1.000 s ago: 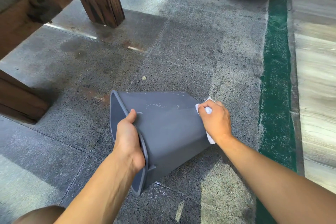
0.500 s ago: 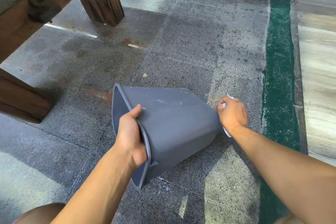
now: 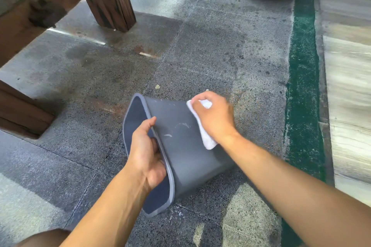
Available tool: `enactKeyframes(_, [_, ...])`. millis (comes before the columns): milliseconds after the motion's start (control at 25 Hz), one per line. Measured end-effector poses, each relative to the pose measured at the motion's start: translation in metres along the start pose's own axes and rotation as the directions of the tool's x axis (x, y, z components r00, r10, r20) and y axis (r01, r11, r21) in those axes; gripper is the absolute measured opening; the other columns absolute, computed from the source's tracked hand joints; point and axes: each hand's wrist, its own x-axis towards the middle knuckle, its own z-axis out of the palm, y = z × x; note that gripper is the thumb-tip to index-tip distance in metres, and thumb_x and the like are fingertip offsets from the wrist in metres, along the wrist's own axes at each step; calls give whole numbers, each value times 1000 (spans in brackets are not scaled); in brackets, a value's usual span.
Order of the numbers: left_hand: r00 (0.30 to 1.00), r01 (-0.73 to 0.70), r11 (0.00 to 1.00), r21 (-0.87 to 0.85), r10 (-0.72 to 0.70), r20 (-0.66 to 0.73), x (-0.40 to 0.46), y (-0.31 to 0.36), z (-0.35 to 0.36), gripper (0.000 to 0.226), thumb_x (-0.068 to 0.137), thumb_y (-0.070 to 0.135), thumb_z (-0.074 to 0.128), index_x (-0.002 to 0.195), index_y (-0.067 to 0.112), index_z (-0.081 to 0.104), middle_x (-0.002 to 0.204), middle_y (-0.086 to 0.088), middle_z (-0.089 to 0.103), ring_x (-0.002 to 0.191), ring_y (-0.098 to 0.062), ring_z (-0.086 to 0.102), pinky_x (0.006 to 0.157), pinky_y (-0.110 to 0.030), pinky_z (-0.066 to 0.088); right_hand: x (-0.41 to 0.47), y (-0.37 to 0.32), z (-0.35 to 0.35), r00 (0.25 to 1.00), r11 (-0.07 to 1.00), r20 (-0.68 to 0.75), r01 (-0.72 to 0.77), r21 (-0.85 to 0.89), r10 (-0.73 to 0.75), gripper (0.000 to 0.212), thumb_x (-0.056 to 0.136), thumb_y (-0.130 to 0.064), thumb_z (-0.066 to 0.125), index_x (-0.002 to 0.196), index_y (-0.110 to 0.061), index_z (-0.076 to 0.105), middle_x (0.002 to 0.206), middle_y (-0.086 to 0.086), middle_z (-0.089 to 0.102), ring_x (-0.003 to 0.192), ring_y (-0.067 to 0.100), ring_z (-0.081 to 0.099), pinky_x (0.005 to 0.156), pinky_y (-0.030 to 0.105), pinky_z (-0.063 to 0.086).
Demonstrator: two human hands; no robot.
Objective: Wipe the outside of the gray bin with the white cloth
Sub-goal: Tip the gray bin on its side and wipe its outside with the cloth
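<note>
Left hand unchanged: grip closed over the rim of the gray bin, which lies tipped on its side on the floor. Right hand, fingers curled on the white cloth, is back from past the base up onto the upper wall. Smudges mid-wall remain; wiping ongoing.

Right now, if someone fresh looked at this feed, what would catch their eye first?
The gray bin lying on its side on the stone floor, mid-frame, with pale scuffs on its upper wall. The left hand grips its rim at the open mouth, while the right hand presses the white cloth against the wall near the base. Far right runs a green strip.
</note>
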Motion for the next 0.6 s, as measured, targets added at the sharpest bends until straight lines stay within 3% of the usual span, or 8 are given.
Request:
enactKeyframes(120, [999, -14, 998, 59, 12, 42, 0, -1, 4, 67, 92, 63, 49, 123, 11, 76, 121, -19, 77, 110, -36, 74, 90, -45, 60, -25, -11, 21, 989, 989, 27, 147, 6, -148, 6, 88, -33, 70, 87, -30, 75, 92, -1, 75, 89, 16, 65, 81, 30, 46])
enactKeyframes(280, [993, -86, 993, 78, 78, 93, -2, 1, 11, 64, 98, 59, 40, 131, 12, 71, 134, -21, 70, 126, -40, 64, 114, -55, 45, -46, -14, 39, 985, 984, -7, 172, 43, -172, 10, 92, -36, 67, 99, -32, 73, 95, -1, 66, 92, 18, 61, 80, 28, 43])
enactKeyframes(440, [991, -110, 994, 8, 109, 76, -3, -3, 18, 65, 101, 56, 41, 141, 8, 62, 141, -17, 65, 136, -36, 57, 122, -50, 35, -60, -19, 50, 985, 985, 10, 173, 9, -174, 25, 95, -33, 63, 120, -32, 63, 109, 2, 64, 104, 25, 60, 90, 39, 47])
enactKeyframes(600, [992, -117, 990, -83, 120, 36, -3, -4, 17, 68, 100, 60, 41, 142, 10, 61, 148, -23, 59, 136, -35, 57, 123, -49, 34, -64, -24, 58, 988, 985, 88, 140, -104, -131, 28, 100, -37, 51, 127, -33, 53, 121, 3, 58, 107, 31, 59, 87, 45, 47])
